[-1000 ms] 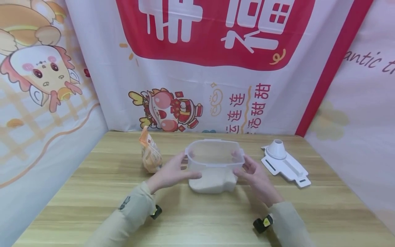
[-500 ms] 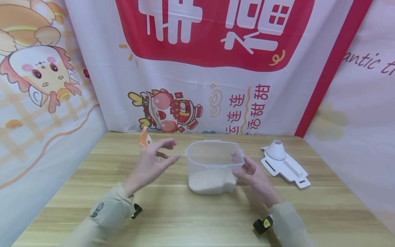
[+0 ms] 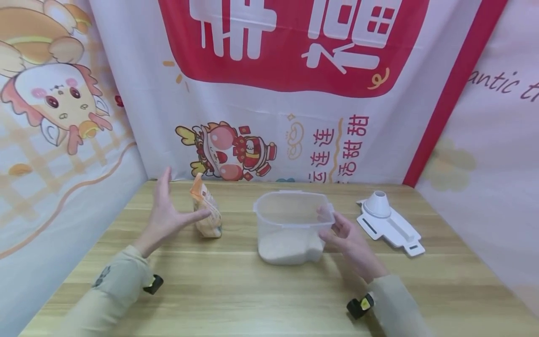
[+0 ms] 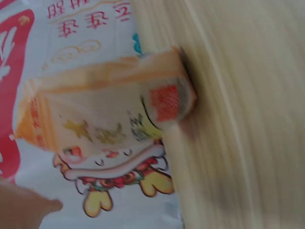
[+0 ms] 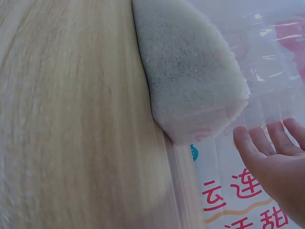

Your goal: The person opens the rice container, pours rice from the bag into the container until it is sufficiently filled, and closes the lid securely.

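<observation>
A clear plastic container (image 3: 290, 222) stands on the table, partly filled with white rice (image 5: 190, 71). My right hand (image 3: 347, 238) holds its right end, thumb in front and fingers behind; in the right wrist view the fingertips touch the clear wall. To the left stands an upright orange-and-pale plastic bag (image 3: 207, 210) with printed characters. My left hand (image 3: 166, 217) is spread wide just left of the bag, fingers up and thumb reaching across its front. Whether the thumb touches the bag I cannot tell. The left wrist view shows the bag (image 4: 114, 105) up close, slightly blurred.
A white plastic lid (image 3: 396, 229) with a cone-shaped cup (image 3: 377, 204) on it lies at the right of the wooden table (image 3: 269, 299). Printed cloths hang behind and on both sides, the back one (image 3: 252, 103) meeting the table's far edge.
My left hand has let go of the container and moved left past the bag, its fingers spreading. My right hand stays at the container, which has barely moved.
</observation>
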`<action>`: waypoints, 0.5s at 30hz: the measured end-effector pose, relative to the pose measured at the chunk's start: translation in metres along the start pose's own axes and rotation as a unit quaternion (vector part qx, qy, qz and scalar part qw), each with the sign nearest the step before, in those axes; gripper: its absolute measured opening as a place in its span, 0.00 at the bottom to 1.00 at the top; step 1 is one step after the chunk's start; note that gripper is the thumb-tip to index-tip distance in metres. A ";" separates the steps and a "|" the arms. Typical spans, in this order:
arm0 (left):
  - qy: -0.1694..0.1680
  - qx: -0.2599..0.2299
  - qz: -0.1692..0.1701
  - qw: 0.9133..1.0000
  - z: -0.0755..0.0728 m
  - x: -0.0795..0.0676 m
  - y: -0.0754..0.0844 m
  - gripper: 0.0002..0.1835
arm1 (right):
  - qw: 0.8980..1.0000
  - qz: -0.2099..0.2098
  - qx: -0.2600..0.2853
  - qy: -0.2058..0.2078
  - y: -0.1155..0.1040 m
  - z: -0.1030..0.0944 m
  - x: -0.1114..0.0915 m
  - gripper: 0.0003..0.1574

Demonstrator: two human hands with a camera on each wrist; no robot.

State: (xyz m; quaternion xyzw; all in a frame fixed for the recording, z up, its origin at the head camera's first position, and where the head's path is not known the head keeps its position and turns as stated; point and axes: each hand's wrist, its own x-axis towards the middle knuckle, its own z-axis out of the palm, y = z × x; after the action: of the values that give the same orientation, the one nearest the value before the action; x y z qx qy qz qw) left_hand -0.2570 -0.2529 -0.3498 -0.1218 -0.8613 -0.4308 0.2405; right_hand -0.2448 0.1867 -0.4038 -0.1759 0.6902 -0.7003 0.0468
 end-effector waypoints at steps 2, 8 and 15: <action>-0.053 0.019 -0.033 0.998 -0.004 0.001 -0.010 0.76 | 1.000 -0.001 0.001 -0.003 0.000 0.000 0.000 0.46; -0.163 0.021 -0.060 0.985 0.003 0.004 -0.034 0.79 | 1.000 -0.002 -0.004 -0.003 0.001 -0.001 -0.001 0.47; -0.192 -0.024 -0.058 0.979 0.019 0.002 -0.047 0.77 | 1.000 -0.002 -0.004 -0.004 0.003 -0.002 -0.001 0.46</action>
State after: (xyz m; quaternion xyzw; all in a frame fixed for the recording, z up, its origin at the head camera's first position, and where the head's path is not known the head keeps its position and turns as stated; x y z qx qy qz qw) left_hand -0.2843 -0.2659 -0.3899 -0.1576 -0.8865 -0.4330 0.0422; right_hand -0.2454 0.1889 -0.4065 -0.1801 0.6927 -0.6968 0.0471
